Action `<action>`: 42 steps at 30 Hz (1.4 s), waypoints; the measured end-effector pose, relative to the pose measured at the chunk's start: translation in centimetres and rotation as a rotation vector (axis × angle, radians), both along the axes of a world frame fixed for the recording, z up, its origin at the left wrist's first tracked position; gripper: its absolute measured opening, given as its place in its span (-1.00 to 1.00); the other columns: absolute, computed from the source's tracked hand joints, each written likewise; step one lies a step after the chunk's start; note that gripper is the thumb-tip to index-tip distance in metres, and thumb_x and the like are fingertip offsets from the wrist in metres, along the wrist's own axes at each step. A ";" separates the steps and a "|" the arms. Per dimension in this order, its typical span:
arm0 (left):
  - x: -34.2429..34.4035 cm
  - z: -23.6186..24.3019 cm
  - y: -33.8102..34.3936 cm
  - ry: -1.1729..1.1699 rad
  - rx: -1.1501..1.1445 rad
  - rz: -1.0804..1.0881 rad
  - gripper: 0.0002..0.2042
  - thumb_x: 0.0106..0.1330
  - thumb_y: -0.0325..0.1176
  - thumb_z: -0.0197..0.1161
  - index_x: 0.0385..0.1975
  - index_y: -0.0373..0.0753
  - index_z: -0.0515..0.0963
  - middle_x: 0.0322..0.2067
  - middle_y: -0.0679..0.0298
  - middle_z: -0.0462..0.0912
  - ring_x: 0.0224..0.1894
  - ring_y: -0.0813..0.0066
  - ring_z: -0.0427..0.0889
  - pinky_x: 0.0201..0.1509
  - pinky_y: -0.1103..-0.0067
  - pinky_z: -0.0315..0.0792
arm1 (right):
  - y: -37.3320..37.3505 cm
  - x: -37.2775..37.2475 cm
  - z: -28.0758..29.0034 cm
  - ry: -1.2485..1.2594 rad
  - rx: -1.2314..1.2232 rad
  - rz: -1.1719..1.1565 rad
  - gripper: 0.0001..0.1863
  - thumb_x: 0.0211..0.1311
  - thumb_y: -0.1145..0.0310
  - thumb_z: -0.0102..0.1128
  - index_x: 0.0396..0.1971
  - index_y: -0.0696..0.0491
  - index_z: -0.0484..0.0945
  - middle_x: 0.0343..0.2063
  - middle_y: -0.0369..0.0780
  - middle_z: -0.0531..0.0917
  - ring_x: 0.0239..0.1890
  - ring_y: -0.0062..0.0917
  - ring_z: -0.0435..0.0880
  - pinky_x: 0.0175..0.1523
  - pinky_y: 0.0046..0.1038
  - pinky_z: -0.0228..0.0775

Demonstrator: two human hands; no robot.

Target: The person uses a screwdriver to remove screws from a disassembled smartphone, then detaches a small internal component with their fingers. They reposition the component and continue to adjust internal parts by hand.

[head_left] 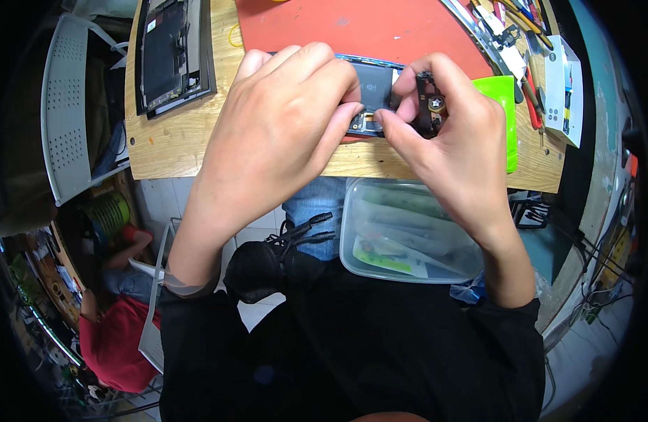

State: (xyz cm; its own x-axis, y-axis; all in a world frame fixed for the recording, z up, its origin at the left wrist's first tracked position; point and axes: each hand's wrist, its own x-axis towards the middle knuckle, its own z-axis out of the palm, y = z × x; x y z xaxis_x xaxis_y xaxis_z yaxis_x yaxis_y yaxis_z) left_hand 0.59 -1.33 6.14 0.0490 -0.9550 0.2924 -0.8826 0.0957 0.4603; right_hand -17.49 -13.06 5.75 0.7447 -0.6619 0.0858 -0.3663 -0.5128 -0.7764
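An opened phone (370,88) with a dark battery and a small exposed board (364,123) lies at the near edge of a red mat (359,28) on the wooden desk. My left hand (275,123) is curled over the phone's left part, thumb and forefinger tips closed at the board. My right hand (454,133) grips a black module (431,95) with a star-shaped screw or mark, its thumb tip touching the phone beside the board. A bright green pouch (507,119) lies just behind that hand.
A disassembled dark device (170,56) sits at left. Tools (531,91) and a white box (570,91) crowd the right. Below the desk are a lidded plastic container (401,260) and cables (584,239). A co-worker in red (116,344) is at lower left beside grey chairs (64,105).
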 end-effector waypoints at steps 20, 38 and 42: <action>0.2 -0.4 1.4 0.065 -0.095 0.081 -0.84 0.15 -0.51 0.50 -0.28 -0.21 0.71 -0.33 0.27 0.65 -0.23 0.27 0.67 -0.09 0.43 0.41 | 1.8 0.1 -2.4 -0.199 -0.437 0.071 -0.66 0.14 0.71 0.52 -0.24 0.15 0.49 -0.42 -0.22 0.70 -0.42 -0.56 0.70 -0.25 -0.54 0.58; -0.3 0.1 0.2 -0.158 -0.109 -0.018 -0.86 0.13 -0.47 0.50 -0.33 -0.16 0.70 -0.32 0.31 0.61 -0.19 0.28 0.63 -0.05 0.38 0.40 | 0.3 0.3 -2.9 -0.304 -0.426 0.207 -0.67 -0.01 0.74 0.45 -0.27 0.13 0.55 -0.41 -0.23 0.68 -0.43 -0.41 0.76 -0.33 -0.47 0.57; -0.3 -0.6 0.6 0.038 -0.303 0.032 -0.84 0.14 -0.48 0.51 -0.29 -0.19 0.72 -0.30 0.27 0.65 -0.18 0.25 0.67 -0.03 0.38 0.46 | 0.5 0.2 -2.7 -0.291 -0.438 0.183 -0.71 0.09 0.66 0.49 -0.20 0.15 0.60 -0.40 -0.21 0.68 -0.41 -0.41 0.74 -0.30 -0.44 0.56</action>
State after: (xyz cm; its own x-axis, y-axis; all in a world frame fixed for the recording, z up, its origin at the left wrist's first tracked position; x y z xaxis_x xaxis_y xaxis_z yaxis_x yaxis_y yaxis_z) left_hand 0.34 -0.77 5.58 0.0944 -0.8226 0.5607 -0.8702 0.2054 0.4478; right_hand -17.26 -12.54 3.01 0.7487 -0.3803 0.5430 -0.0438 -0.8456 -0.5320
